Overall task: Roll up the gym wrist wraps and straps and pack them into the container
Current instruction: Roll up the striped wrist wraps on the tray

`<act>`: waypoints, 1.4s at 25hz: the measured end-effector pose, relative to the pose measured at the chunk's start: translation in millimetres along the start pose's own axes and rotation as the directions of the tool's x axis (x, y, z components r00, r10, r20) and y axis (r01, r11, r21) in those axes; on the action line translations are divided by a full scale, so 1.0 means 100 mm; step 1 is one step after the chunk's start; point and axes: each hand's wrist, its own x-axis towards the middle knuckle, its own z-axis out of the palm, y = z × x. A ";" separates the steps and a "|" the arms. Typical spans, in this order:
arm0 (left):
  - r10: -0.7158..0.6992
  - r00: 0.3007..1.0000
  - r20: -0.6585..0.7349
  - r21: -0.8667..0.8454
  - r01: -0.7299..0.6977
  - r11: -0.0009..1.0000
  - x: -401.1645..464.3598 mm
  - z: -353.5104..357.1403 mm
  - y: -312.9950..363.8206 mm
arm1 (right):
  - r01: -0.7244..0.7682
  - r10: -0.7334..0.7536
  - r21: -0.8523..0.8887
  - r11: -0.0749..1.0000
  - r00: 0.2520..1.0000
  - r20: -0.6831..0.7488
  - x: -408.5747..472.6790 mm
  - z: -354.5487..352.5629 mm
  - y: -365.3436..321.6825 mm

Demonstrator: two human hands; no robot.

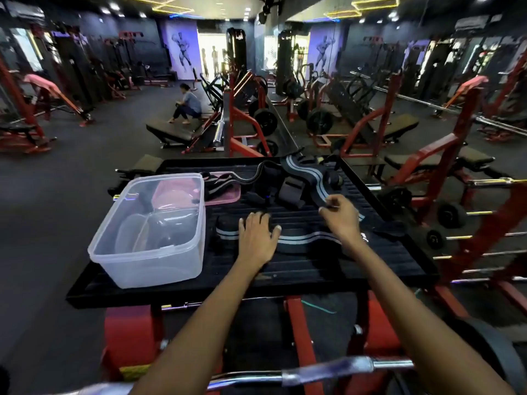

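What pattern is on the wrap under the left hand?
Black wrap with pale wavy lengthwise stripes, under the left hand; head view.

Clear plastic container (148, 232), rectangular, lid off, upright at near left of the black ribbed platform (313, 269); looks empty. Pink lid (225, 195) lies flat just beyond its far right corner. Black-and-pink wrap (218, 181) bunched on that lid. Near wrap (299, 238), black with pale blue stripes, unrolled, lying left to right across the platform's middle, wavy. Far wrap (302, 173), same colours, unrolled, running from the far edge down toward the right, curved. Dark straps (288, 192) heaped between the lid and the far wrap; count unclear, probably two or three. Small rolled piece (332, 179) at far right, blurry.
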 end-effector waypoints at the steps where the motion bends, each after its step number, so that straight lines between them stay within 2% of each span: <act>1: -0.017 0.998 0.056 0.050 0.014 0.999 0.00 0.04 -0.05 | 0.026 -0.026 -0.066 0.997 1.000 -0.006 0.19 0.02 -0.03; 5: -0.019 0.991 0.133 0.037 0.014 0.999 -0.02 0.20 -0.23 | 0.108 -0.074 -0.281 0.954 0.989 0.129 0.95 0.17 -0.19; 8: 0.009 0.998 0.068 0.003 -0.009 1.000 -0.02 0.14 -0.22 | 0.129 0.005 -0.446 0.886 0.958 0.287 1.27 0.31 -0.21; 10: 0.006 0.997 0.071 0.006 -0.006 1.000 -0.01 0.14 -0.20 | 0.135 0.058 -0.502 0.854 0.935 0.350 1.47 0.36 -0.18; 13: 0.005 0.995 0.104 -0.002 -0.005 1.000 -0.04 0.11 -0.17 | 0.239 -0.011 -0.533 0.811 0.918 0.396 1.50 0.36 -0.16; 16: 0.019 0.989 0.149 0.038 -0.025 0.999 -0.04 0.07 -0.13 | 0.387 -0.155 -0.646 0.658 0.909 0.387 1.32 0.22 -0.28; 19: 0.046 0.979 0.199 0.044 -0.056 0.997 -0.05 0.02 -0.11 | 0.472 -0.212 -0.620 0.627 0.869 0.448 0.99 0.01 -0.39; 22: 0.107 0.970 0.217 -0.047 -0.099 0.994 -0.12 -0.07 -0.11 | 0.513 -0.197 -0.538 0.668 0.820 0.537 0.67 -0.19 -0.49; 26: 0.156 0.957 0.246 -0.142 -0.124 0.982 -0.34 -0.18 -0.12 | 0.598 -0.136 -0.460 0.656 0.694 0.708 0.28 -0.11 -0.45; 29: 0.130 0.968 0.216 -0.176 -0.092 0.980 -0.51 -0.27 -0.13 | 0.606 -0.087 -0.354 0.712 0.577 0.812 0.06 0.14 -0.23; 32: 0.124 0.979 0.164 -0.170 -0.096 0.981 -0.65 -0.35 -0.12 | 0.525 -0.043 -0.365 0.769 0.612 0.790 -0.09 0.31 -0.04; 35: 0.121 0.989 0.088 -0.194 -0.102 0.976 -0.83 -0.41 -0.11 | 0.553 0.020 -0.433 0.712 0.600 0.800 -0.21 0.41 0.03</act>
